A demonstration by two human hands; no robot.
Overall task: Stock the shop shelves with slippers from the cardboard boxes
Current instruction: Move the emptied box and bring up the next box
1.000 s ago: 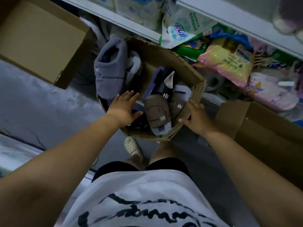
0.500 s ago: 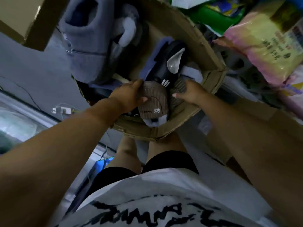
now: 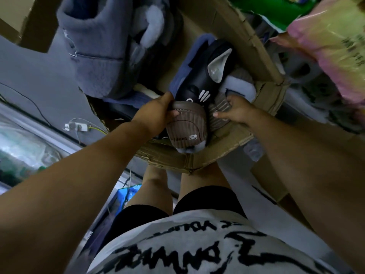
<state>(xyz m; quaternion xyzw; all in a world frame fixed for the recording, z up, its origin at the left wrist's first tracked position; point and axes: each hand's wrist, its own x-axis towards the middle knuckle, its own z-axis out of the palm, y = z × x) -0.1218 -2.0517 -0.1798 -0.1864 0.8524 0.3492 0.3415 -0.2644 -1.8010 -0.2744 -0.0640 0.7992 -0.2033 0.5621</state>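
- Slippers fill the cardboard box (image 3: 233, 147) that I see right below me, in front of the person's knees.
- My left hand (image 3: 156, 113) is wrapped around the top end of a brown slipper (image 3: 186, 125). The thumb lies on its ribbed top.
- That brown slipper leans on the near wall of the box, with its grey end sticking up over the edge.
- My right hand (image 3: 235, 110) is grasping a second brown slipper (image 3: 218, 109) just beside the first one. The thumb points left.
- A black slipper (image 3: 205, 84) with a grey ear and white whiskers lies behind them, touching both.
- A big grey fuzzy slipper (image 3: 98, 54) stands up at the far left of the box.
- A pink and yellow pack (image 3: 333, 46) sits outside the box, on the right.
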